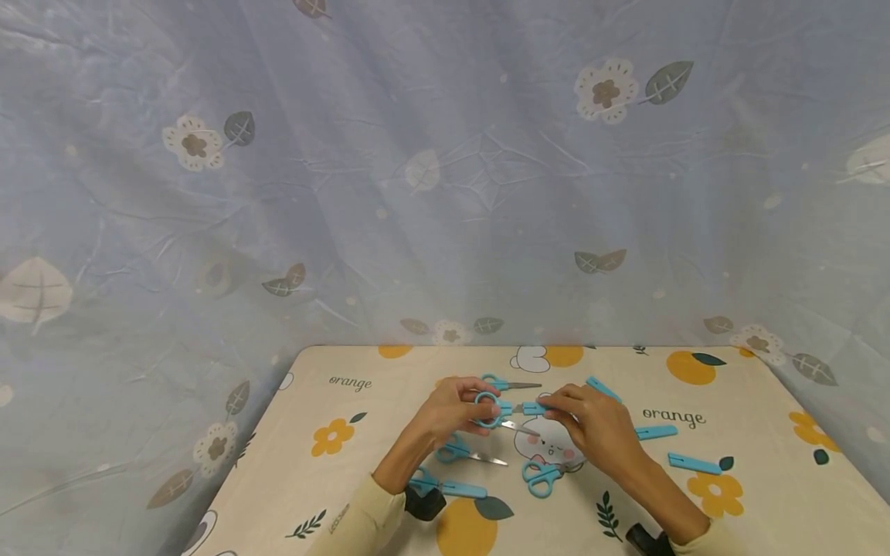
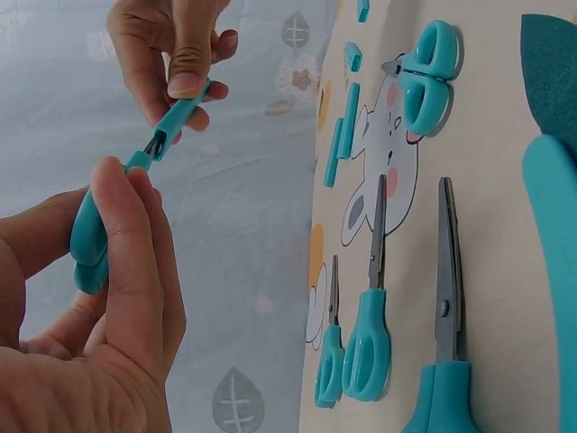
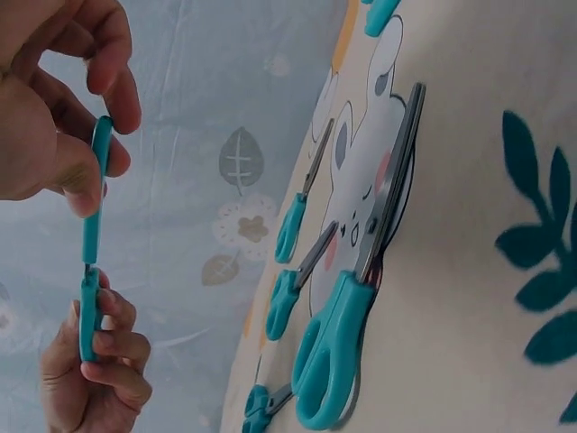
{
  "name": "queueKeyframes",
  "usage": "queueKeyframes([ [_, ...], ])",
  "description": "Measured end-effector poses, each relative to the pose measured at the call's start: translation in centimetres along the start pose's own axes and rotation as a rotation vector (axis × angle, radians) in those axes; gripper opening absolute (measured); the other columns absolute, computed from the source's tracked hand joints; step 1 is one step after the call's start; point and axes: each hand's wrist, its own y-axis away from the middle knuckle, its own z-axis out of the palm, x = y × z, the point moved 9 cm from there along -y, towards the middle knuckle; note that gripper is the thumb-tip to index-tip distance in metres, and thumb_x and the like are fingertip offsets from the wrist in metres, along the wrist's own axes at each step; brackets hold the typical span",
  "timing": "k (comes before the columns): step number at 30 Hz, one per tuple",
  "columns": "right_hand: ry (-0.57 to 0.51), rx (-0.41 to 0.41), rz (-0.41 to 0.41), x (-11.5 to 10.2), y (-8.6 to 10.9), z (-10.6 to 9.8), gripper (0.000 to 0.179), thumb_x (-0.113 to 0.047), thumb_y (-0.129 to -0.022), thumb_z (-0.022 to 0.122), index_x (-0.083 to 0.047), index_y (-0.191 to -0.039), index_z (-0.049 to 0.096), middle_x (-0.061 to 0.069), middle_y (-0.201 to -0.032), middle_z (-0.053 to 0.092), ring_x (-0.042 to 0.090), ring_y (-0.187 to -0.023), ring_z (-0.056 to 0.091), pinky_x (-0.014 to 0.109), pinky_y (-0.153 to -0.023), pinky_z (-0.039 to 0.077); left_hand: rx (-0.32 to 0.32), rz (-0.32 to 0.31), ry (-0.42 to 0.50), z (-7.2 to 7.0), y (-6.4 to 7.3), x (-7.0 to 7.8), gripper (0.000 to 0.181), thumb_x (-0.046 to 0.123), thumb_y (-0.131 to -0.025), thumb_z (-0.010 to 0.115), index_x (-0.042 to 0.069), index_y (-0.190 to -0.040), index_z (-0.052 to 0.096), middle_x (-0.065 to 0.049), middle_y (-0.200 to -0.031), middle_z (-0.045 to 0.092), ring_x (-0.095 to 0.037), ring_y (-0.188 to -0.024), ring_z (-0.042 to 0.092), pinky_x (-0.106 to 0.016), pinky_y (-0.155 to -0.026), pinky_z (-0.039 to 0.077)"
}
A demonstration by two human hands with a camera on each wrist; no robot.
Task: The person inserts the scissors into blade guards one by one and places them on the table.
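Above the table, my left hand holds a pair of scissors by its light-blue handle. My right hand pinches a blue blade cover between thumb and fingers. The scissors' blade tip sits inside the cover's mouth, with a short stretch of metal showing between cover and handle. In the right wrist view the cover and the handle stand almost in one line. Part of the cover is hidden by my right fingers.
Beneath the hands lie several uncovered scissors, including one pair with its handle toward me. Covered scissors rest near my left wrist. Loose blue covers lie on the right. A patterned curtain hangs behind the table.
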Motion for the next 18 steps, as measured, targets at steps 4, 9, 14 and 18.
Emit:
queueKeyframes([
  [4,0.061,0.009,0.008,-0.08,0.02,-0.11,0.023,-0.026,-0.081,0.08,-0.026,-0.104,0.079,-0.015,-0.094,0.072,0.003,-0.068,0.06,0.02,-0.054,0.048,-0.005,-0.007,0.002,0.02,-0.05,-0.16,0.03,0.004,-0.086,0.076,0.001,-0.115,0.068,-0.008,-0.092,0.069,-0.022,-0.077,0.071,-0.036,-0.064,0.062],
  [9,0.04,-0.006,-0.01,-0.23,-0.09,0.05,0.023,-0.023,-0.082,0.079,-0.023,-0.105,0.079,-0.012,-0.095,0.073,0.004,-0.071,0.063,0.023,-0.058,0.051,-0.011,-0.013,0.001,0.04,0.01,-0.05,0.029,0.004,-0.087,0.075,0.001,-0.115,0.068,-0.008,-0.091,0.069,-0.02,-0.076,0.071,-0.034,-0.064,0.062],
  [14,0.007,0.013,-0.019,-0.36,-0.03,0.07,0.022,-0.018,-0.082,0.08,-0.02,-0.104,0.079,-0.01,-0.095,0.073,0.007,-0.075,0.065,0.024,-0.061,0.053,0.002,-0.027,0.009,0.05,0.06,-0.1,0.027,0.003,-0.087,0.075,0.002,-0.114,0.069,-0.008,-0.091,0.07,-0.019,-0.075,0.071,-0.031,-0.062,0.061],
  [18,-0.008,0.026,-0.008,-0.56,0.04,0.11,0.023,-0.017,-0.081,0.081,-0.02,-0.104,0.079,-0.01,-0.094,0.072,0.007,-0.076,0.064,0.023,-0.062,0.053,0.014,-0.029,0.027,0.22,-0.01,-0.21,0.029,0.003,-0.086,0.075,0.002,-0.115,0.069,-0.009,-0.092,0.071,-0.022,-0.077,0.072,-0.029,-0.061,0.061],
])
